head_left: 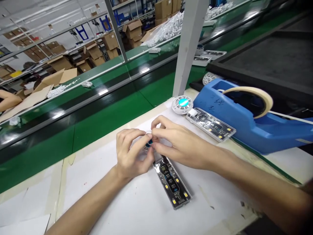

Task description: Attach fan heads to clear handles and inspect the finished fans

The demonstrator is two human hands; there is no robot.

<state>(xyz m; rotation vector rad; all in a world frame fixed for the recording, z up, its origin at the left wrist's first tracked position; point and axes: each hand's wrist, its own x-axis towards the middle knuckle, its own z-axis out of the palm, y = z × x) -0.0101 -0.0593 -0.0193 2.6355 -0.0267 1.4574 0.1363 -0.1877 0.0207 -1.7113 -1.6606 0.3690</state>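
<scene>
While both hands meet over the near end of the long clear-plastic strip module with a dark circuit board and small yellow LEDs [171,181], the work is at its top end: a small round white part with a blue centre [149,142] sits pinched between the fingertips, mostly hidden. Left hand [129,155] is curled, thumb and forefinger closed on the round part from the left; right hand [176,143] closes on it from the right, fingertips touching those of the left. Strip module lies flat on the white paper-covered bench top [137,209], angled away from the person, far end free. Judgement: to do this well, keep the strip flat on the bench, hold the round part square to the strip end, press evenly with both thumbs rather than twisting, and keep fingers off the LEDs. Can't tell whether the part is seated; fingers cover the joint. Just beyond the right hand, a second identical clear strip module [211,124] lies with a round white grille disc with a turquoise centre [182,104] touching its far end, likely what a finished unit looks like. Beside that, a blue plastic tape dispenser with a roll of beige masking tape [246,114]. Beyond the bench, a green conveyor belt [110,114], then cardboard boxes [95,52] on racks.
</scene>
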